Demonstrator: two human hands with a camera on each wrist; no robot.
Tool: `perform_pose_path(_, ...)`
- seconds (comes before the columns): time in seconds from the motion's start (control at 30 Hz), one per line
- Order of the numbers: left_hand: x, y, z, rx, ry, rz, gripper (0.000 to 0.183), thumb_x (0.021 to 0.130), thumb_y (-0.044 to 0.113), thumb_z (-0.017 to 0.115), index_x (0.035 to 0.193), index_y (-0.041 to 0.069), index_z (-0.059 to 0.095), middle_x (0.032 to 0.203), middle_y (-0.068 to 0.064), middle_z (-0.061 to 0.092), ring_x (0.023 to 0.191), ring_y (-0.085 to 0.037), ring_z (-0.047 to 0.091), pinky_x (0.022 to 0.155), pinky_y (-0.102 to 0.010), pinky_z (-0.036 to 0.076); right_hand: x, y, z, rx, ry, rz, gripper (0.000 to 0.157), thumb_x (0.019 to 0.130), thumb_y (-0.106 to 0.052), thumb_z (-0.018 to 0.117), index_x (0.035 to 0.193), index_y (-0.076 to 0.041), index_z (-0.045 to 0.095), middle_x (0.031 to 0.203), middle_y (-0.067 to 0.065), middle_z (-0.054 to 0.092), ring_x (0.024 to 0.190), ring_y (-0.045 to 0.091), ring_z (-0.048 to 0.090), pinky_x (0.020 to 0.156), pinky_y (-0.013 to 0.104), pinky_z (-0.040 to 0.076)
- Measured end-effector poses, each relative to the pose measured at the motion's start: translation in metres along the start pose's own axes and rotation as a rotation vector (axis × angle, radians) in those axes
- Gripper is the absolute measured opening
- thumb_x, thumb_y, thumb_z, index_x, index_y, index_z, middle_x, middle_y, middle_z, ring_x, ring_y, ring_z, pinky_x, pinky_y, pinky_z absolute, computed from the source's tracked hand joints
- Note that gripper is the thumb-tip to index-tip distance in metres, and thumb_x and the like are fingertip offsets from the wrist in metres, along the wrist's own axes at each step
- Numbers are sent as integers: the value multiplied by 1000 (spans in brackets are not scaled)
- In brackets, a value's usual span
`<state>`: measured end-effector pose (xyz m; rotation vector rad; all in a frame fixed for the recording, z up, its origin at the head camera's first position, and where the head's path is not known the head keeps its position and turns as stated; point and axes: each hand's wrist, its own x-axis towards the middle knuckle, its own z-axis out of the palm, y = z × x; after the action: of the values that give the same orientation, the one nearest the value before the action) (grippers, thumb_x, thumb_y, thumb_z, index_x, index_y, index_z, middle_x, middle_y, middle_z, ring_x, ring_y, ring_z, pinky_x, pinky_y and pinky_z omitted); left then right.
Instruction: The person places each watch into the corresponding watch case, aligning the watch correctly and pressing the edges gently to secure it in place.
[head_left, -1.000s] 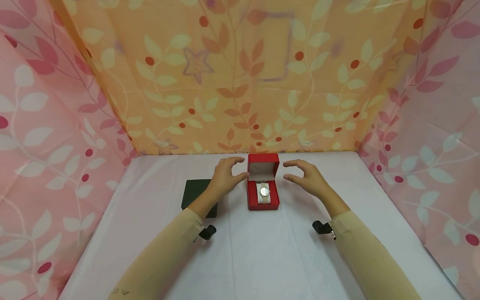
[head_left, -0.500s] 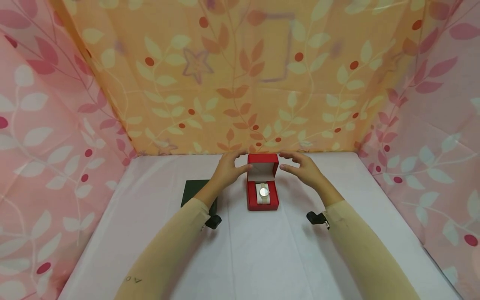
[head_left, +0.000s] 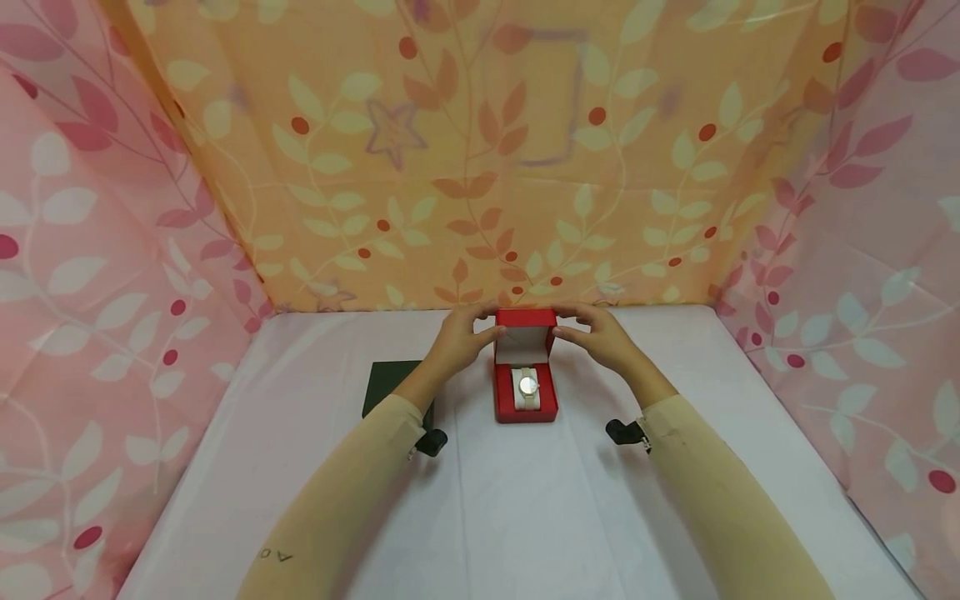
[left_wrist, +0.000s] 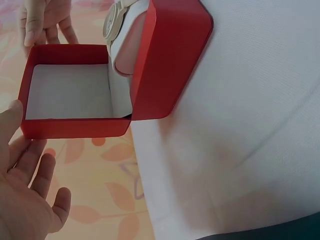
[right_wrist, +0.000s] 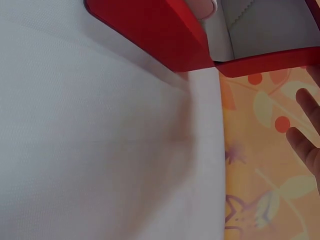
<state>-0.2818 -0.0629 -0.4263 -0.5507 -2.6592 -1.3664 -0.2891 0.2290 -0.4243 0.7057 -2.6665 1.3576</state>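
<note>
A red watch box (head_left: 550, 406) stands with its lid (head_left: 527, 317) raised on the white table. Inside, a pale-strapped watch (head_left: 528, 385) wraps a white cushion. My left hand (head_left: 459, 340) pinches the lid's left side, thumb at the front edge and fingers reaching behind. On the other side, my right hand (head_left: 606, 340) holds the lid likewise. The left wrist view shows the lid's pale lining (left_wrist: 70, 92) between both hands, with the lower left fingers (left_wrist: 44, 175) spread off the box. In the right wrist view, most of the right hand is out of frame.
A dark green box (head_left: 386, 385) lies left of the watch box, partly hidden by my left forearm. Behind the table (head_left: 517, 500) hangs an orange leaf-patterned cloth (head_left: 450, 192). Pink patterned cloths (head_left: 112, 333) rise at both sides.
Both hands have moved in and slightly back, from beside the box to its raised lid, and now hold it from both sides. The box and watch stay put.
</note>
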Motion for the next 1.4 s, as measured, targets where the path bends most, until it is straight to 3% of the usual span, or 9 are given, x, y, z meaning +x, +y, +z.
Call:
perform_pose_path(0.4,3,-1,-1,41,21,16,49,94,31,76,138,13,65,130,0,69,123,-21,59,103,-48,48,5,0,-3,-49,4,5,46,92,-26,78,136,-20,66,129,1,71,132,28,56,113,61,36)
perform_pose_path(0.67,2,0,-3,62,9,20,50,92,35,77,136,13,66,127,0,70,122,-21,58,103,-48,48,7,0,-3,-40,-7,-3,46,92,-18,79,135,-14,66,129,3,71,133,28,55,113,62,35)
perform_pose_path(0.9,0,1,-6,92,-10,33,47,92,36,78,133,15,68,124,-1,70,121,-22,57,99,-48,49,4,-2,-4,-45,-20,14,45,91,-26,80,134,-18,67,131,4,69,134,29,54,113,61,35)
perform_pose_path(1.17,-2,1,-5,159,-6,102,45,92,35,78,132,16,69,125,1,72,126,-20,55,115,-59,26,0,0,-3,-40,-18,26,48,88,-36,82,132,-21,70,138,4,65,137,30,51,114,62,33)
perform_pose_path(1.4,-5,1,-3,168,8,120,43,89,32,82,127,15,71,129,-1,71,123,-20,57,110,-59,29,-4,-2,-3,-38,-23,36,52,87,-37,82,134,-20,68,143,7,61,140,33,49,114,64,32)
